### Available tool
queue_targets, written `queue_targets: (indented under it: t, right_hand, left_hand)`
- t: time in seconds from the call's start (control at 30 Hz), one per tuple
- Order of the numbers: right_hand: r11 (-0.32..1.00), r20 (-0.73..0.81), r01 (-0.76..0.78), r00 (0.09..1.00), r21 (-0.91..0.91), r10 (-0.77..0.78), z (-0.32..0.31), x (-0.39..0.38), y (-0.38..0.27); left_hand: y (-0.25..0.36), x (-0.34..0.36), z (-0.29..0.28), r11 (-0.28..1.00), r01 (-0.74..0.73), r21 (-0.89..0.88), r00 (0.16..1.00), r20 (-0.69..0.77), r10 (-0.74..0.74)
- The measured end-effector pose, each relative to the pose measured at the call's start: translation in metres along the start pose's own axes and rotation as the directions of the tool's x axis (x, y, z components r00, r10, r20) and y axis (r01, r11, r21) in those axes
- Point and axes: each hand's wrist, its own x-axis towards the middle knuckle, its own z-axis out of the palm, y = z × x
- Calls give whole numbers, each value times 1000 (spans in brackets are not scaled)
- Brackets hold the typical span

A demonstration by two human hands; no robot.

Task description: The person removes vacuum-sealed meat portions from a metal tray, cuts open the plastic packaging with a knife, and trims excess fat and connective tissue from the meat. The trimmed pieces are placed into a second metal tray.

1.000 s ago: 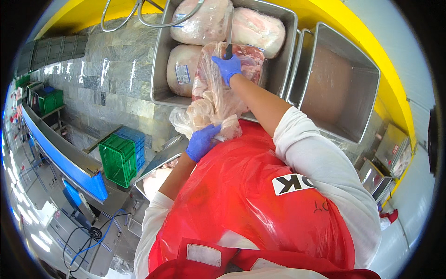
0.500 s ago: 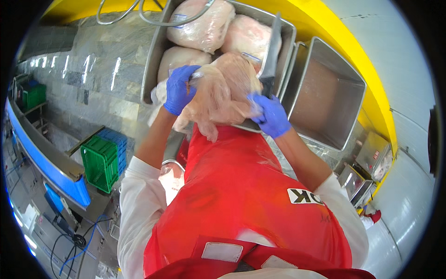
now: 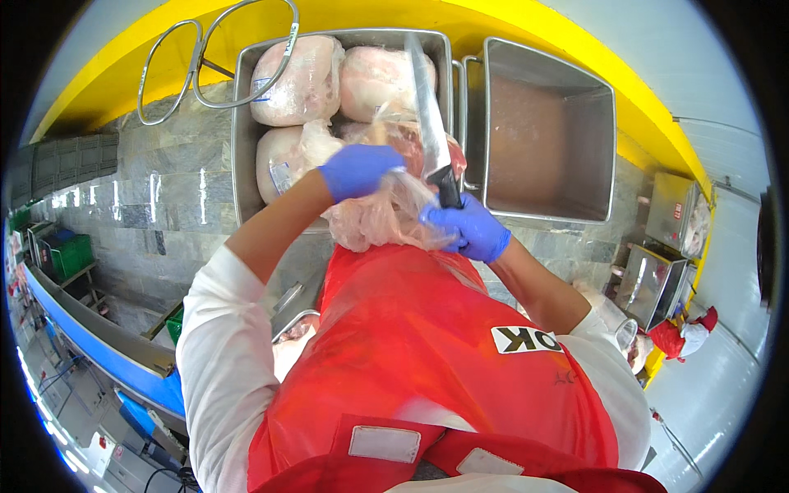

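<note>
My left hand (image 3: 359, 171), in a blue glove, is closed on clear crumpled plastic film (image 3: 378, 215) that hangs over the near edge of a metal tub (image 3: 243, 123). Closed around the black handle of a long knife (image 3: 429, 107) is my right hand (image 3: 470, 228), also blue-gloved. Its blade points up and away over the tub; the film reaches that hand's fingers too. Between and beyond my hands a piece of pinkish-red meat (image 3: 419, 140) lies in the tub, partly covered by film and the left hand. Several pale film-wrapped meat blocks (image 3: 300, 78) fill the rest.
A second metal tub (image 3: 549, 131) stands close on the right, with wet reddish residue inside. Two joined metal rings (image 3: 197, 62) hang at the far left over a yellow band. Further off are a blue-sided conveyor (image 3: 107, 329), green crates (image 3: 66, 255) and another person (image 3: 682, 335) at the right.
The film has been drawn off the meat toward me and now bunches below my hands, baring red meat. My left hand has shifted right, closer to the right one. The view has turned.
</note>
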Motion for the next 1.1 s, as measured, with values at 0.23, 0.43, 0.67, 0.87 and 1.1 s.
queue_targets:
  t: [0.23,0.43,0.67,0.87,1.1]
  right_hand:
    - [979,-210,170,959,-115,-191,-65,32,6]
    - [762,-263,52,921,-645,-286,-147,46,20]
    - [325,-61,42,953,-945,-298,-129,93,29]
    - [508,-154,-40,970,-860,-186,-141,68,51]
    - [554,-287,-147,942,-819,-175,-186,23,79]
  left_hand:
    - [109,-206,21,813,578,-72,816,13,-579]
    - [165,-262,137,503,730,-463,476,-184,-860]
    - [129,-233,109,562,773,-294,450,-370,-813]
    - [3,-167,219,442,821,-361,186,-563,-805]
    - [-7,-116,240,31,771,-636,10,-37,-999]
